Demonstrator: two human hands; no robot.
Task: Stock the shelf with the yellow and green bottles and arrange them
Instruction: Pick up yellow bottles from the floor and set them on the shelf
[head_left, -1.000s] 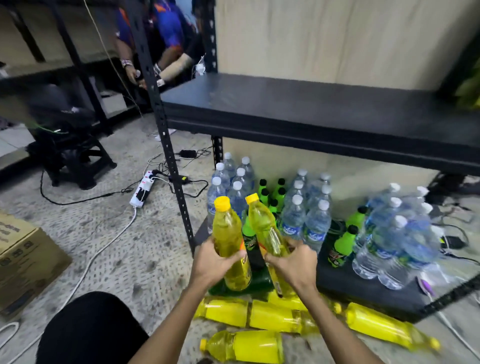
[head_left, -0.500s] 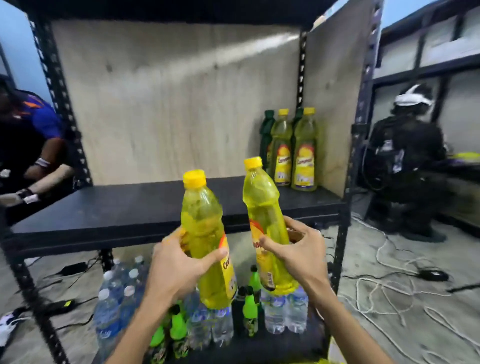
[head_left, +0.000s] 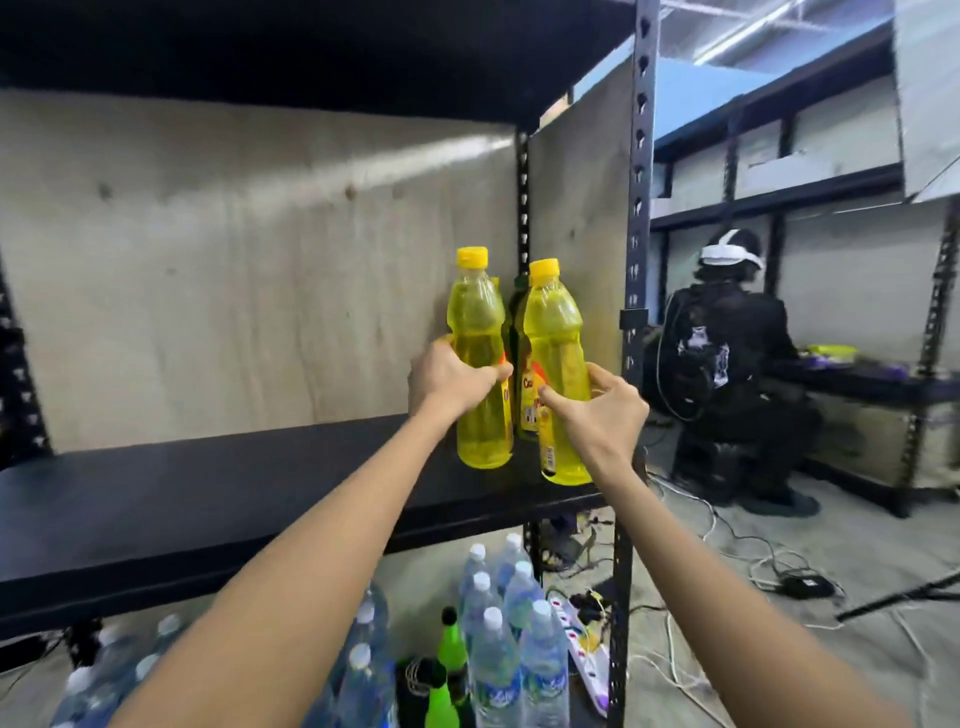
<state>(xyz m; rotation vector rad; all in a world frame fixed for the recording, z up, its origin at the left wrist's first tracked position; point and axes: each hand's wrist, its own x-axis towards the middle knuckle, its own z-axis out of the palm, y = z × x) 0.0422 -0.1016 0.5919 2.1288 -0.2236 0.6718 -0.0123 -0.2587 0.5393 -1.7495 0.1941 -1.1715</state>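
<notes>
The left hand (head_left: 449, 379) grips one yellow-capped plastic bottle of yellow liquid (head_left: 478, 322), the right hand (head_left: 597, 410) a second yellow bottle (head_left: 553, 332), fingers (head_left: 493, 373) curled round each, both upright at the right end of the black shelf board (head_left: 208, 499).

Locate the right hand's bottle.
Head view, right of centre: the right hand grips its yellow bottle at the right end of the black shelf, beside the other yellow bottle in the left hand.

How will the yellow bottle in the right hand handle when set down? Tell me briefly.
The yellow bottle looks mostly full, so probably heavy for its size. Tall and narrow, it may tip if set carelessly on the shelf. Smooth plastic could slip in the right hand.
</notes>
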